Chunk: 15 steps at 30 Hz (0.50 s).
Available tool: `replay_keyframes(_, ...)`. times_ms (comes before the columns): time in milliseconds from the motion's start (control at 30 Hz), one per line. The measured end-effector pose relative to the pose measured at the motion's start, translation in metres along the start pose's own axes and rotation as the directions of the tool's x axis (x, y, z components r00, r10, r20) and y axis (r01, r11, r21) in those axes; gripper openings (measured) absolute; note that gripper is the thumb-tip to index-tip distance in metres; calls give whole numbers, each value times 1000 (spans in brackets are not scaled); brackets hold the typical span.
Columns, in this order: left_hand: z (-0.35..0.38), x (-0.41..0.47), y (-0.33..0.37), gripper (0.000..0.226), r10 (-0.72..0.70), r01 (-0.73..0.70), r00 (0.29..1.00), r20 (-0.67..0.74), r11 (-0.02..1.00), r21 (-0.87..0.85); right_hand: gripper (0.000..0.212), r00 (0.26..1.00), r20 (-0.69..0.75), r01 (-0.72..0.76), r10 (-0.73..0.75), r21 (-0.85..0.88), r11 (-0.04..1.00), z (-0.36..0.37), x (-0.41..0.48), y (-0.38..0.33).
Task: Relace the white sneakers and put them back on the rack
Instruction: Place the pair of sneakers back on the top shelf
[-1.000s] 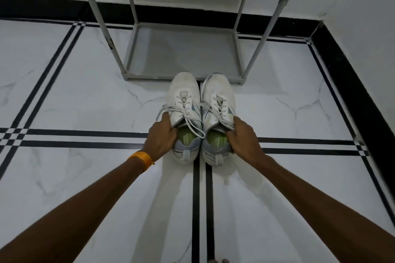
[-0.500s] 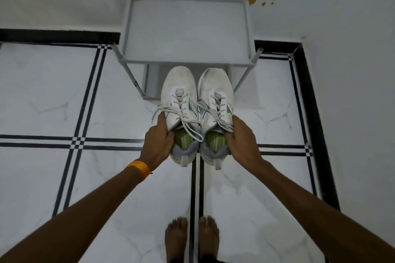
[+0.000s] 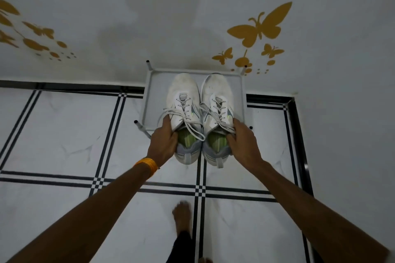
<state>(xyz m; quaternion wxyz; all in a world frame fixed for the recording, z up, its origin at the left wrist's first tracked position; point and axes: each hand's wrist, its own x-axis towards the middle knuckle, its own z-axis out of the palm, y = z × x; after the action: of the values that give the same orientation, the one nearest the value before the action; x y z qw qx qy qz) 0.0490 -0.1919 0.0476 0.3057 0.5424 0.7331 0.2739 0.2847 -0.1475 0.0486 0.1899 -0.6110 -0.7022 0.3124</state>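
Two white sneakers with green insoles are held side by side, toes pointing away from me. My left hand (image 3: 163, 144) grips the left sneaker (image 3: 184, 102) at its collar. My right hand (image 3: 242, 144) grips the right sneaker (image 3: 217, 96) the same way. Both are laced, with loose lace ends trailing over the openings. The toes hang over the top shelf of the grey metal rack (image 3: 152, 96), which stands against the wall. Whether the soles touch the shelf I cannot tell.
The white wall (image 3: 171, 17) behind the rack carries yellow butterfly stickers (image 3: 259, 25). A second wall (image 3: 352, 134) closes in on the right. The floor (image 3: 64, 134) is white marble tile with black lines. My bare foot (image 3: 181, 218) is below the sneakers.
I have stood up from the floor and lifted both sneakers from in front of the rack's lower shelf to over its top shelf. Both grips are unchanged.
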Motion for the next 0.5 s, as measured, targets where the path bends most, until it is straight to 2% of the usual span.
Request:
replay_keyframes(367, 43, 153, -80, 53, -68, 65, 993, 93, 997, 39, 33, 989, 63, -127, 132, -73, 989, 85, 142, 35)
replay_keyframes(500, 61, 193, -103, 64, -52, 40, 988, 148, 996, 80, 28, 989, 71, -122, 130, -109, 987, 112, 177, 56)
